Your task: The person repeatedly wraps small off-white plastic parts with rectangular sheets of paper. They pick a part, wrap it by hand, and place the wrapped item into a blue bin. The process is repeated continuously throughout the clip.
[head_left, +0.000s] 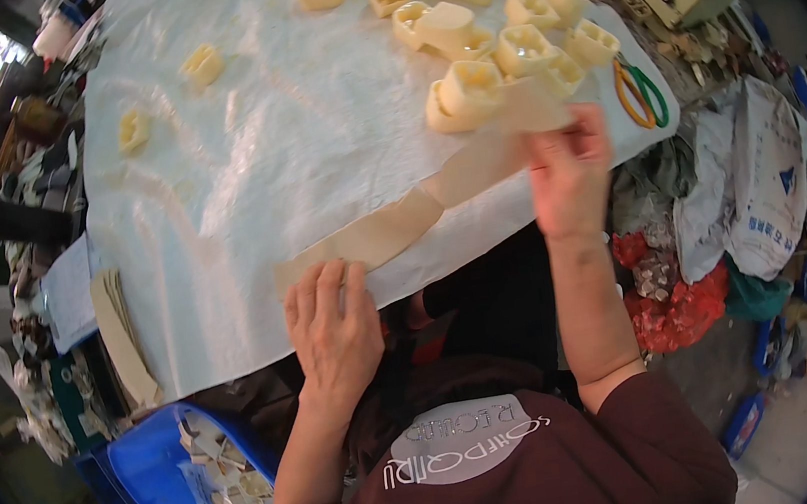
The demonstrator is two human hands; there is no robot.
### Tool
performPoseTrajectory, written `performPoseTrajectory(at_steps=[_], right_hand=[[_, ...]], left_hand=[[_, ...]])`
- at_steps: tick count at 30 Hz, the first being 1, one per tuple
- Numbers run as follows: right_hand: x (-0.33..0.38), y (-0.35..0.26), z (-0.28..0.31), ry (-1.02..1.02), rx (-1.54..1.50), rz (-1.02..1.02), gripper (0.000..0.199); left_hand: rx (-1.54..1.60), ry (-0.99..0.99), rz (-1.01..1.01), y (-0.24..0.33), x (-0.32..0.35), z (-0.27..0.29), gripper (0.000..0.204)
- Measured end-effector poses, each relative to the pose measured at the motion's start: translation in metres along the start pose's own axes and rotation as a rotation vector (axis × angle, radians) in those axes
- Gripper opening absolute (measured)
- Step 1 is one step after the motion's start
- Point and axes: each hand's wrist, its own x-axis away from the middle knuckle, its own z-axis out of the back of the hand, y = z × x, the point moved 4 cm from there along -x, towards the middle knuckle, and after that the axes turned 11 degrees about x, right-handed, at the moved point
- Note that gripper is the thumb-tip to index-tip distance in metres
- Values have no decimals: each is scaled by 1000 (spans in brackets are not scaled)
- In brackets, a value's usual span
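A long beige strip (372, 240) of thin, flat material lies slantwise along the near side of the table, with a bend or crease near its middle. My left hand (334, 326) rests with its fingers stretched out over the strip's left end, pressing on it. At the other end, my right hand (569, 166) pinches the strip and holds that end raised; strip and fingers are slightly blurred there. Just beyond the right hand sits a cream-coloured, hollow block-like piece (465, 95), the nearest of a cluster of similar pieces (530, 47).
White sheeting (244, 181) covers the table. Two lone cream pieces (202, 65) lie at the far left. Green-and-orange-handled scissors (641, 94) lie at the right edge. Stacked beige strips (122, 337) hang over the left edge, above a blue bin (161, 493) of scraps. Bags (747, 180) crowd the right.
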Motion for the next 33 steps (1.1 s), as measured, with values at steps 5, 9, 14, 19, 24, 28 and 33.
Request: performPoseTrajectory(at_steps=[5, 9, 14, 19, 24, 28, 33], right_hand=[[-12, -50, 72, 263, 67, 208, 30], [1, -64, 65, 162, -55, 110, 19], [14, -59, 56, 141, 0, 51, 21], [19, -64, 60, 58, -10, 65, 23], [18, -65, 67, 14, -70, 80, 20], [18, -61, 57, 7, -88, 48, 21], [18, -68, 49, -3, -42, 90, 20]], left_hand=[[202, -93, 215, -11, -33, 7, 32], [237, 34, -172, 13, -87, 5, 36], [171, 42, -303, 75, -145, -41, 56], [126, -32, -152, 65, -164, -91, 59], [290, -39, -122, 51, -169, -74, 51], [440, -158, -61, 38, -171, -57, 47], [203, 11, -368, 40, -178, -25, 46]])
